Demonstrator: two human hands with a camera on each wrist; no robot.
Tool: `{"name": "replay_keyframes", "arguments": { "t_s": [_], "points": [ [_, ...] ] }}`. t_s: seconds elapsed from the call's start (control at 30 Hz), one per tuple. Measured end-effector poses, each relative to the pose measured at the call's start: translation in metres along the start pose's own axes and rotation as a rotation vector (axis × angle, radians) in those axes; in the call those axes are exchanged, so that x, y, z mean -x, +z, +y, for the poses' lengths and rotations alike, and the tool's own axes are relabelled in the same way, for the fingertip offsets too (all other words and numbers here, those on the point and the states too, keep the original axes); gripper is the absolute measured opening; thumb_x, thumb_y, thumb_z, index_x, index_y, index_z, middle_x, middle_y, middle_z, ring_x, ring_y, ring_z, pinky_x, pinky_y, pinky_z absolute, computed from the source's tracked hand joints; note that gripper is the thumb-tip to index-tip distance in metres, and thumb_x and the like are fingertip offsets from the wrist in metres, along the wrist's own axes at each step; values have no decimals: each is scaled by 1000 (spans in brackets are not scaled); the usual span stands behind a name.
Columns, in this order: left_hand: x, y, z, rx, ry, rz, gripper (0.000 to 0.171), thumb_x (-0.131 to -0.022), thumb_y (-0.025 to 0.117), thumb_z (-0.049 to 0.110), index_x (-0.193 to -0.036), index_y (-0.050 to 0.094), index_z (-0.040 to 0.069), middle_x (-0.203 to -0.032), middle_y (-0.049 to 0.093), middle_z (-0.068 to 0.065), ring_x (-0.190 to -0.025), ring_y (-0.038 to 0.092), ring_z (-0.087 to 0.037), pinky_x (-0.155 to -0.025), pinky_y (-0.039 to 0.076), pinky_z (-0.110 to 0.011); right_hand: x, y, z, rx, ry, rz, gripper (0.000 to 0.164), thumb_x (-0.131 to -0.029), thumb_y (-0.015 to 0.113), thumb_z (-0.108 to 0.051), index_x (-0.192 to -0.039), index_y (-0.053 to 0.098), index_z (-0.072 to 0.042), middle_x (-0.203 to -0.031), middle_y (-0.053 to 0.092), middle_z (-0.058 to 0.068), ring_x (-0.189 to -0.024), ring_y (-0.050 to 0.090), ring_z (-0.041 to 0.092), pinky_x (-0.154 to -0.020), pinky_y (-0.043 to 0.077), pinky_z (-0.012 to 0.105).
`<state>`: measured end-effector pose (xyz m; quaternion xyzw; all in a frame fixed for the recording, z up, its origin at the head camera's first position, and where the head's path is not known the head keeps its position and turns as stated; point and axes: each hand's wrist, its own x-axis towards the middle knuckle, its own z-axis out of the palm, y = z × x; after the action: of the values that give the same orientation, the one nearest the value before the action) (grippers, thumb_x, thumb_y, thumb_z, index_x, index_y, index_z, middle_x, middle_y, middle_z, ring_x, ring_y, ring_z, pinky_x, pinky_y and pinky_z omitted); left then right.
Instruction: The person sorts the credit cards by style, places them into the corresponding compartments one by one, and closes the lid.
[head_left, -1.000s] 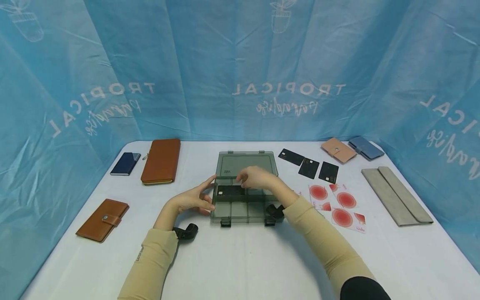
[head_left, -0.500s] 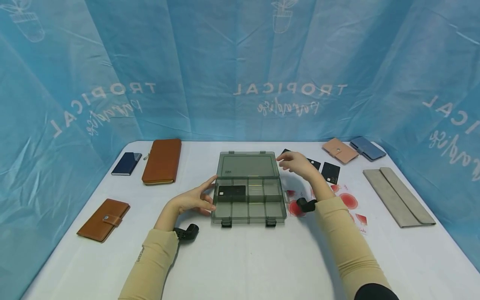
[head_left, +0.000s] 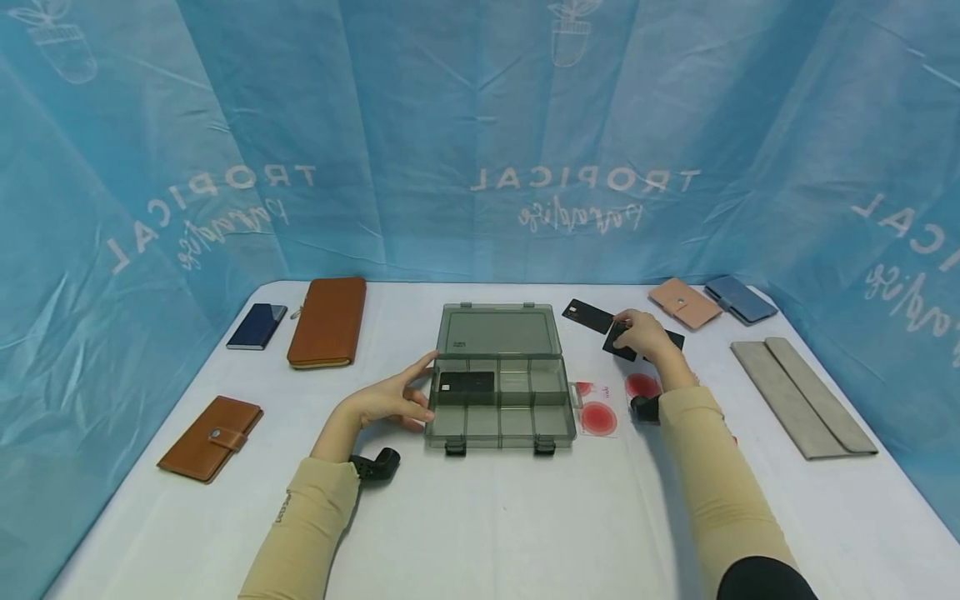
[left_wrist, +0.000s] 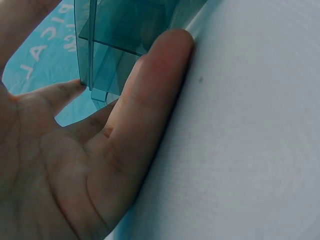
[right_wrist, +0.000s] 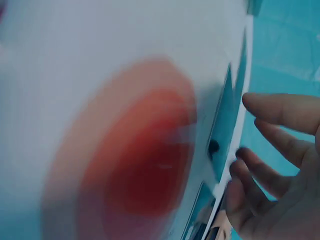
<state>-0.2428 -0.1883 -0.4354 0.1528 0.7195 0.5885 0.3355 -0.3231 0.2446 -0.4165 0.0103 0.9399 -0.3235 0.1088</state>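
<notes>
A green see-through divided box lies with its lid laid back, a black card in its left part. Against the box's left side rests my left hand, thumb and fingers spread; the left wrist view shows its fingers along the wall. My right hand is over the black cards on the right, fingers loosely bent and apart with nothing between them. Beneath it, the middle black card is partly covered. One black card lies to its left, another peeks out at its right.
White cards with red circles lie right of the box, some under my right arm. Further right are a tan wallet, a blue wallet and a grey pouch. Leftward lie a brown notebook, a navy booklet and a brown wallet.
My right hand has left the inside of the box and moved right to the black cards, leaving the black card in the box. My left hand has stayed at the box's side.
</notes>
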Motion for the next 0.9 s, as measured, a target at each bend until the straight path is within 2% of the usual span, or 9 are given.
{"name": "replay_keyframes", "arguments": {
  "t_s": [0.13, 0.23, 0.43, 0.6, 0.7, 0.8, 0.83, 0.9],
  "points": [
    [-1, 0, 0, -6, 0, 3, 108, -77, 74, 6, -149, -3, 30, -152, 2, -16, -83, 55, -17, -77, 54, -43, -6, -4, 7, 144, 87, -29, 79, -79, 70, -22, -143, 28, -2, -139, 28, 31, -120, 25, 51, -92, 32, 64],
    [-1, 0, -1, -10, -2, 5, 108, -77, 74, 7, -149, -3, 30, -151, 4, -16, -82, 55, -17, -77, 54, -44, -10, -6, 11, 213, 103, -87, 92, -76, 74, -28, -146, 20, -4, -142, 22, 31, -121, 21, 52, -94, 25, 68],
    [-1, -1, -2, -1, -7, 1, 109, -77, 75, 8, -149, -3, 31, -151, 5, -16, -83, 55, -17, -78, 54, -44, -6, -9, 12, 258, 84, -142, 100, -72, 77, -33, -147, 17, -7, -141, 17, 33, -124, 16, 55, -95, 20, 71],
    [0, 0, -1, -12, -3, 2, 109, -77, 75, 8, -149, -3, 30, -151, 4, -16, -83, 55, -18, -77, 54, -44, -3, -7, 12, 291, 26, -84, 103, -67, 81, -33, -146, 19, -12, -136, 21, 35, -123, 18, 54, -93, 19, 72],
    [0, 0, 0, -15, 1, 2, 109, -76, 75, 8, -149, -3, 29, -152, 2, -17, -84, 55, -18, -77, 54, -44, -2, -5, 9, 210, -33, -35, 105, -66, 82, -19, -147, 16, -15, -133, 20, 34, -117, 26, 51, -90, 30, 67],
    [0, 0, 0, -17, -3, 5, 109, -76, 75, 8, -149, -3, 30, -152, 1, -16, -85, 55, -18, -78, 54, -44, -1, -3, 5, 58, -85, -27, 108, -66, 77, 1, -149, 10, -17, -132, 14, 34, -108, 33, 47, -76, 46, 52],
    [0, 0, 0, -17, -4, 6, 109, -76, 75, 8, -149, -3, 30, -152, 1, -16, -85, 55, -18, -78, 54, -44, 0, -3, 4, 6, -90, -28, 109, -67, 74, 7, -149, 8, -18, -133, 12, 34, -107, 34, 47, -70, 48, 47],
    [1, 0, 0, -19, -6, 6, 109, -76, 75, 8, -149, -3, 30, -152, 2, -16, -85, 54, -18, -78, 54, -44, 1, -2, 2, -70, -83, -20, 109, -68, 69, 14, -149, 4, -18, -136, 7, 35, -109, 34, 48, -66, 48, 42]
  ]
}}
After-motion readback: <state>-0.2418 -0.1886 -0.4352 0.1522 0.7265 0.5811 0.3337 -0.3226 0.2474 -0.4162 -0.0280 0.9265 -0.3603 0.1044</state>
